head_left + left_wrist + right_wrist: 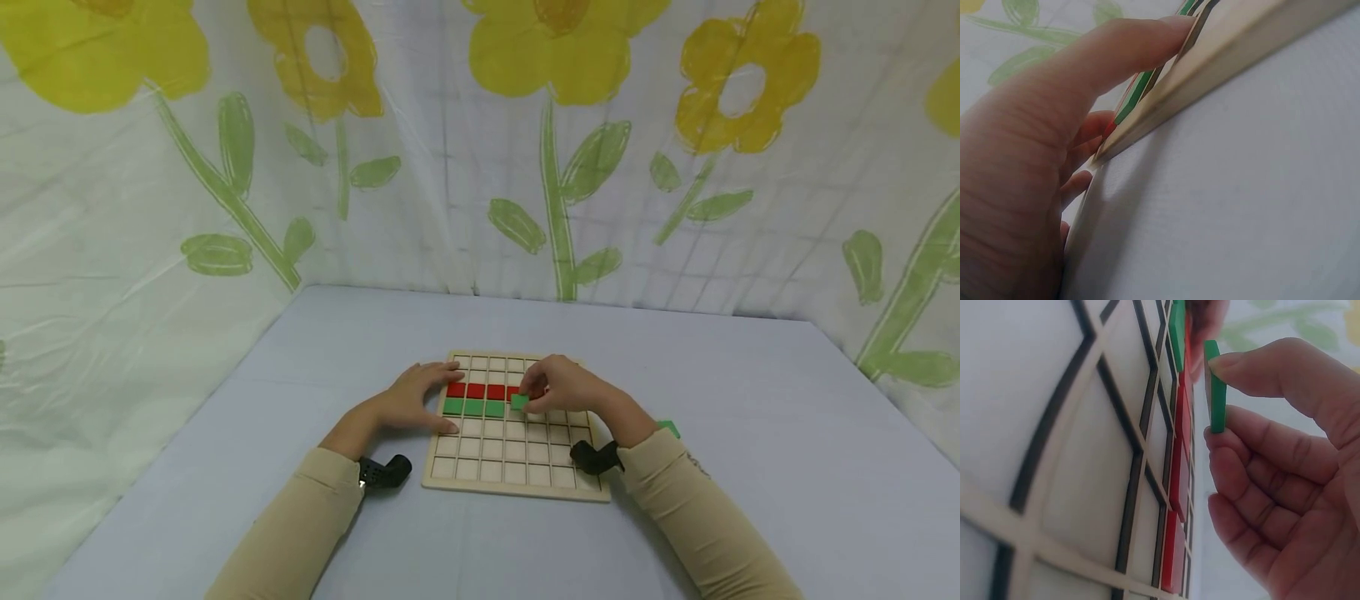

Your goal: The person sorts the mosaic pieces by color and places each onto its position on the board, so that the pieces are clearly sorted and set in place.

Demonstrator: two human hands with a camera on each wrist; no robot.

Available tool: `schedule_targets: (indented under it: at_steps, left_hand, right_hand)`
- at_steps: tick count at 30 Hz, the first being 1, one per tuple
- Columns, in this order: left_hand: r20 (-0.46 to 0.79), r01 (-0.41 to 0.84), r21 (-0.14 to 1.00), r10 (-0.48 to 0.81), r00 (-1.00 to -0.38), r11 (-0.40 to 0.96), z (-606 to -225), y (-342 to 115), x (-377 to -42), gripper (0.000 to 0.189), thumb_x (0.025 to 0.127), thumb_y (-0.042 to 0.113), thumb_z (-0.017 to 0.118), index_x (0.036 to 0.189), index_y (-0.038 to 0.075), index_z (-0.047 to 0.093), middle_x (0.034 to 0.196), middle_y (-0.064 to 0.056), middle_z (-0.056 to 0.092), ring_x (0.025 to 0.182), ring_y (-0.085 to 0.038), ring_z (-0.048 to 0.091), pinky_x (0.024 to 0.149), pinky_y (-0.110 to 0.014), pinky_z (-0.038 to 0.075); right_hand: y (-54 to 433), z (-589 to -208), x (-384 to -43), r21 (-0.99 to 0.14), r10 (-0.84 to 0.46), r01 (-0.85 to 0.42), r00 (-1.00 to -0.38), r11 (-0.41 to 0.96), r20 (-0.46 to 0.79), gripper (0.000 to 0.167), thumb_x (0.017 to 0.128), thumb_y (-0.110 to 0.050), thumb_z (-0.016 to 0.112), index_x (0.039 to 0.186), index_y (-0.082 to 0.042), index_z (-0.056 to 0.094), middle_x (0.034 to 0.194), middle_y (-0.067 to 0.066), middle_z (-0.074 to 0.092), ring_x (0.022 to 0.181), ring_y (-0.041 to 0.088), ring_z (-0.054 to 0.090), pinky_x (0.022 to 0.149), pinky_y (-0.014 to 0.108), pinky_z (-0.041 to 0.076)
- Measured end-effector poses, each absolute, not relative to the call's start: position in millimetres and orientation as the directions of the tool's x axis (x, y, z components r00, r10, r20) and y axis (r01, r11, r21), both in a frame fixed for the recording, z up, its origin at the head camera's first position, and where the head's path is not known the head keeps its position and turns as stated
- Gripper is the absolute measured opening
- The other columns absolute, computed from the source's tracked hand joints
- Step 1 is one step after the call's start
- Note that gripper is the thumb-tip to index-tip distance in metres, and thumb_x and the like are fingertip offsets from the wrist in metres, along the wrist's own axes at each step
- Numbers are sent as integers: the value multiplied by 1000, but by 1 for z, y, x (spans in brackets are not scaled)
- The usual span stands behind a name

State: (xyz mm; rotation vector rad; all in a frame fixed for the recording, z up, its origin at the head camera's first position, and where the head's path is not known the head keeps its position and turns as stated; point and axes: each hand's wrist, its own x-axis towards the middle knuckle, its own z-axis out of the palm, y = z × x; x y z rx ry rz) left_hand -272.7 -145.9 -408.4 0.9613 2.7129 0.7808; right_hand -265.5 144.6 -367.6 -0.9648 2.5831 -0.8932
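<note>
A square wooden grid board lies on the table. Across it runs a row of red tiles, with several green tiles in the row just below. My left hand rests at the board's left side, thumb and fingers spread apart; in the left wrist view the thumb touches the frame's top. Between right thumb and fingers I pinch a green square tile, held on edge slightly off the grid in the right wrist view. The right hand hovers over the board beside the green row, hiding some cells.
Something green lies on the table behind my right forearm, mostly hidden by the sleeve. Black wrist cameras sit on both wrists. Beyond the pale table hangs a curtain printed with yellow flowers.
</note>
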Motion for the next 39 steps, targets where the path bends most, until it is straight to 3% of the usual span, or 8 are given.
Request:
schedule_targets:
  at_steps: [13, 39]
  left_hand:
    - [31, 547, 520, 625, -780, 656, -409, -146, -272, 84, 72, 47, 73, 142, 16, 38, 153, -7, 28, 142, -31, 19, 118, -52, 7]
    - [17, 536, 512, 616, -787, 671, -410, -146, -274, 85, 72, 47, 73, 143, 17, 38, 154, -4, 27, 143, -28, 18, 118, -50, 6]
  right_hand:
    - [137, -369, -264, -604, -667, -533, -745, 593, 2, 16, 79, -13, 72, 91, -3, 68, 80, 3, 66, 69, 6, 58, 62, 19, 51]
    - [135, -370, -261, -599, -660, -517, -751, 611, -25, 17, 80, -12, 73, 94, -3, 68, 84, 4, 65, 73, 8, 57, 66, 20, 50]
